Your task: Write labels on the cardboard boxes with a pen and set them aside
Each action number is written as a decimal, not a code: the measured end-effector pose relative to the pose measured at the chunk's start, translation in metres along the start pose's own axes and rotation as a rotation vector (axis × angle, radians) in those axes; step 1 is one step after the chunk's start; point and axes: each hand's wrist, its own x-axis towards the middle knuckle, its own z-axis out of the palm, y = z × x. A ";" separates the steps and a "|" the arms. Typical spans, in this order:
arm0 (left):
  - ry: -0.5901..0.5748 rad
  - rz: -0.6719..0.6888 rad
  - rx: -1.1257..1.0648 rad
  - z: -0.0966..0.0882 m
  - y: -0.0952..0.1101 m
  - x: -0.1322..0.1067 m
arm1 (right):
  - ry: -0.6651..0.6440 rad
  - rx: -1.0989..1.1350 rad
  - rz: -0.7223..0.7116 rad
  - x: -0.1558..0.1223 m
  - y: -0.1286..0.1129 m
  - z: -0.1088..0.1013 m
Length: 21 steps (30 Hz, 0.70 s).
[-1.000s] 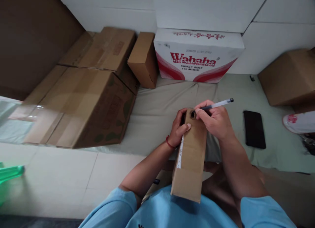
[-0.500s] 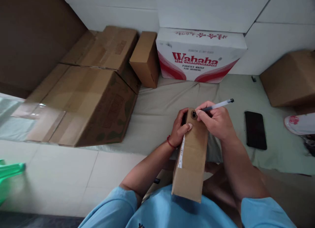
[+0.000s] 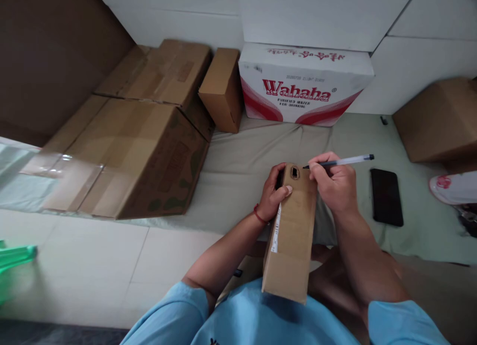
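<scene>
A long narrow cardboard box (image 3: 292,231) rests over my lap, its far end raised toward the bed. My left hand (image 3: 275,196) grips its left side near the far end, thumb on the top face. Close to that end, a small dark hole (image 3: 295,172) with a drawn line around it shows in the cardboard. My right hand (image 3: 335,181) pinches a pen (image 3: 352,160) with a clear barrel and black end. The pen's tip is just right of the hole, at or close above the surface. A white label (image 3: 276,231) runs along the box's left edge.
Large cardboard boxes (image 3: 122,146) stand at left, beside a small brown box (image 3: 221,94) and a white Wahaha water carton (image 3: 298,89). A black phone (image 3: 386,197) lies on the sheet right of my hand. Another box (image 3: 437,119) stands far right. Something green (image 3: 17,256) is at lower left.
My right hand has moved right with the pen, away from the hole, which now shows fully. The pen lies flatter. My left hand keeps its hold on the box.
</scene>
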 end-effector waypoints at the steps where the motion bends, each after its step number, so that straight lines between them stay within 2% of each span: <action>1: 0.000 0.005 0.000 0.000 -0.001 0.000 | -0.021 0.020 -0.006 0.000 0.001 0.000; 6: 0.019 0.050 0.055 0.001 -0.005 -0.001 | -0.112 0.004 -0.061 0.000 -0.001 0.001; 21: 0.018 0.046 0.072 0.000 -0.006 -0.001 | -0.134 -0.100 -0.098 0.000 -0.002 0.003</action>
